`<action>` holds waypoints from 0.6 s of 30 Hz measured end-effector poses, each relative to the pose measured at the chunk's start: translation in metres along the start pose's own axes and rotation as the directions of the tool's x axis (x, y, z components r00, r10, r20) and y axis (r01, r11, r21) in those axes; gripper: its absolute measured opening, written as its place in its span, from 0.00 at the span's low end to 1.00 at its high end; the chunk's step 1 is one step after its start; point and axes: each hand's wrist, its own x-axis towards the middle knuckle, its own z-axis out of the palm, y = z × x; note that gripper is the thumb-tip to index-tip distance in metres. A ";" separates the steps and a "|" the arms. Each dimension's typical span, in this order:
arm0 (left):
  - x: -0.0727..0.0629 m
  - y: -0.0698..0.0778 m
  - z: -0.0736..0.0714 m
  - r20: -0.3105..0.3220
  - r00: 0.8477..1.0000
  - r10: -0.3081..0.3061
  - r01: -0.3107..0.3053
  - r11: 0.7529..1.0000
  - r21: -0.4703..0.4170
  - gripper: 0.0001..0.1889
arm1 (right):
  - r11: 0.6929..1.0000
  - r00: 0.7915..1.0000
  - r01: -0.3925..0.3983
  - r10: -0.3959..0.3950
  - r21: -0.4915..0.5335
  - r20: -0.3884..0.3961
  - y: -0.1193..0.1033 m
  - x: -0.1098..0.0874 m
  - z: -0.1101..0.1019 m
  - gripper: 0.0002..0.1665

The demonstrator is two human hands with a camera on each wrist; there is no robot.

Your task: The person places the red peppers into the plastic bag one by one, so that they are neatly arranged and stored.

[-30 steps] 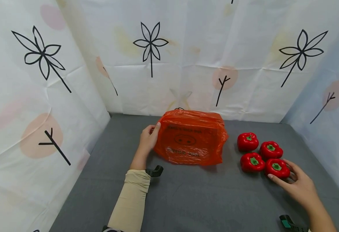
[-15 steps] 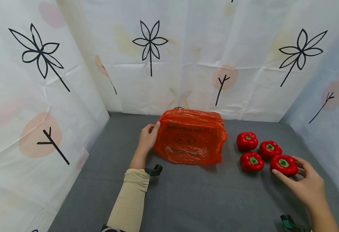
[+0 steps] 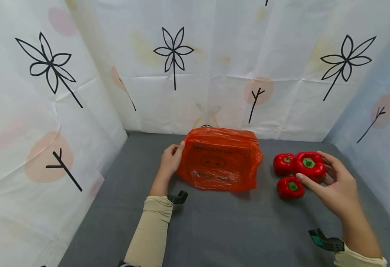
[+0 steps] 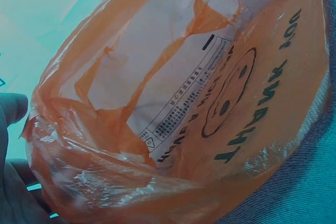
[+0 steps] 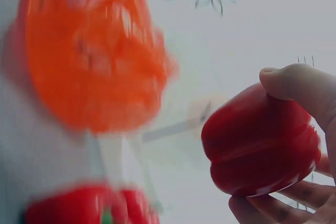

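Note:
An orange plastic bag with a printed face and lettering stands in the middle of the table. My left hand grips its left edge. The left wrist view looks into the bag's wide mouth. My right hand holds a red bell pepper with a green stem, raised above the others; thumb on one side, fingers on the other. In the right wrist view this bell pepper is seen side-on. Two more peppers, one behind and one nearer, lie beside it. A further one is mostly hidden beneath the held pepper.
The grey table meets white patterned cloth at the back and both sides. A pale panel with printed text shows inside the bag. Dark wrist devices sit on both forearms, the left one near the bag.
My right hand has lifted the nearest right pepper off the table and carried it up and left, over the other peppers. The left hand and the bag have stayed in place.

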 end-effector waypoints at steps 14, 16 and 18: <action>0.000 0.001 0.004 0.013 1.000 0.013 -0.014 0.999 0.039 0.32 | 0.919 0.885 0.191 -0.313 0.344 0.344 -0.061 -0.010 0.118 0.48; 0.001 0.002 0.003 0.010 1.000 0.017 -0.018 0.999 0.040 0.32 | 0.915 0.858 0.201 -0.337 0.349 0.388 -0.066 -0.014 0.141 0.48; 0.000 0.002 0.003 0.004 1.000 0.019 -0.019 0.999 0.041 0.31 | 0.916 0.833 0.197 -0.345 0.349 0.433 -0.071 -0.017 0.164 0.49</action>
